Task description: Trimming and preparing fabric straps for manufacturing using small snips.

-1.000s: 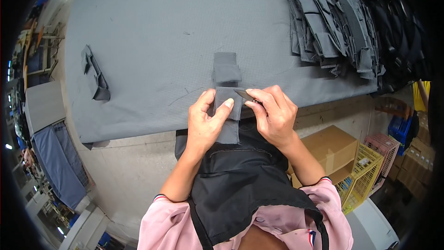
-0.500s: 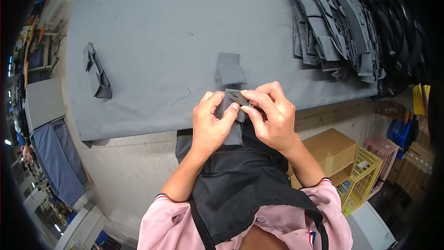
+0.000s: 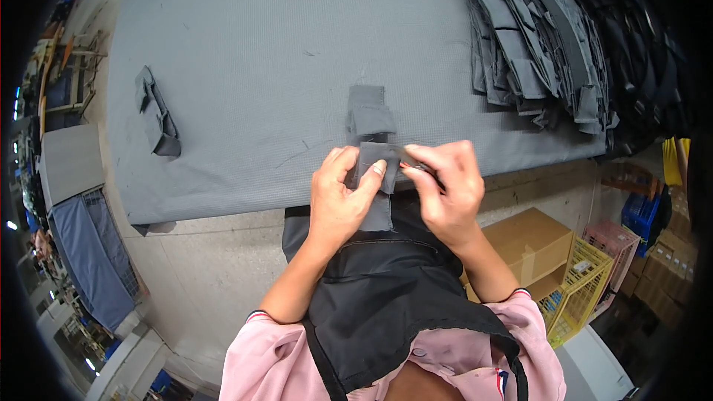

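My left hand [image 3: 339,191] is closed on a folded grey fabric strip [image 3: 377,156], its thumb pressed on the top layer. The strip runs from the table's near edge down over my black apron. In my right hand [image 3: 449,186], fingers and thumb pinch a small pair of thread snips [image 3: 405,154], dark and blurred, mostly hidden by the fingers. Their tips are close beside the right edge of the strip. Just beyond my hands a stitched, folded part of grey fabric [image 3: 369,110] lies on the table.
Grey cloth covers the table [image 3: 245,89]. A folded grey fabric piece [image 3: 157,113] lies at the left. Far right are a stack of grey fabric pieces [image 3: 531,44] and black straps [image 3: 631,37]. Below the table's right side stand a cardboard box [image 3: 527,241] and a yellow crate [image 3: 587,275].
My right hand has drawn back slightly to the right with the snips, whose blades lay over the strip before. The strip's top layer now lies flatter under my left thumb.
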`<state>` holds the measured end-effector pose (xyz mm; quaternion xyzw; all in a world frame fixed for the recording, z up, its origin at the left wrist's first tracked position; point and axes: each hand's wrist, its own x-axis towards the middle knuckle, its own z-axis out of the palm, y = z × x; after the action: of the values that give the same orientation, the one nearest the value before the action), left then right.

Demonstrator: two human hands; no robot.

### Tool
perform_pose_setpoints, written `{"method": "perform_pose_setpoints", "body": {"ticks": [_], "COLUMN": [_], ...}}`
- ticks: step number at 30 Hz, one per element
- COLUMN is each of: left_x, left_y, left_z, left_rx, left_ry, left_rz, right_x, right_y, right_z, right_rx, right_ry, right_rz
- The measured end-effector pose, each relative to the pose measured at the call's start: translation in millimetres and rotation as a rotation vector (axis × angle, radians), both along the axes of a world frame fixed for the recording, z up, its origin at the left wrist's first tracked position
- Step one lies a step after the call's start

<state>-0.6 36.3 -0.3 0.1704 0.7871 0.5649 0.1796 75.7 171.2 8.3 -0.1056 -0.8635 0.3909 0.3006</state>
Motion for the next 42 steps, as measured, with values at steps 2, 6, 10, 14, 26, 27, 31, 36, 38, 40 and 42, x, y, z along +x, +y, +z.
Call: {"method": "perform_pose_setpoints", "body": {"ticks": [2,6,10,14,26,27,31,36,38,40,42], "left_x": [-5.6,-11.6,-12.3,-14.1,-16.4,-16.0,-15.8,-14.7,-14.7,-14.4,-14.2], "left_y": [-4.6,-6.9,0.6,-16.8,7.8,7.1,9.6,10.4,8.6,8.1,8.1], "left_z": [-6.9,-8.3,12.5,1.3,-15.7,-17.8,-15.1,-13.2,-15.5,-17.0,-17.3], "left_rx": [0.093,0.174,0.168,0.202,0.188,0.199,0.21,0.194,0.196,0.2,0.197], "left_ry": [-0.147,-0.41,-0.515,-0.477,-0.605,-0.6,-0.557,-0.558,-0.553,-0.551,-0.551], "left_rz": [-0.017,0.012,0.015,-0.261,0.059,0.048,0.048,0.032,0.03,0.02,0.026], "right_x": [6.5,12.5,-7.5,-23.6,16.9,26.8,37.0,28.3,26.1,25.0,26.6], "right_y": [3.4,5.1,-2.1,1.1,0.2,2.4,6.0,16.7,17.9,18.4,19.9], "right_z": [3.2,14.2,0.0,-1.3,-18.6,-12.7,-13.2,-5.4,-1.1,-0.7,-5.5], "right_rx": [-0.297,-0.342,-0.24,-0.878,-0.733,-0.643,-0.573,-0.4,-0.367,-0.249,-0.159], "right_ry": [-0.082,-0.254,-0.212,-0.152,-0.128,-0.19,-0.244,-0.275,-0.3,-0.281,-0.26], "right_rz": [-0.027,0.146,0.192,0.074,-0.069,-0.044,0.031,0.131,0.16,0.151,0.152]}}
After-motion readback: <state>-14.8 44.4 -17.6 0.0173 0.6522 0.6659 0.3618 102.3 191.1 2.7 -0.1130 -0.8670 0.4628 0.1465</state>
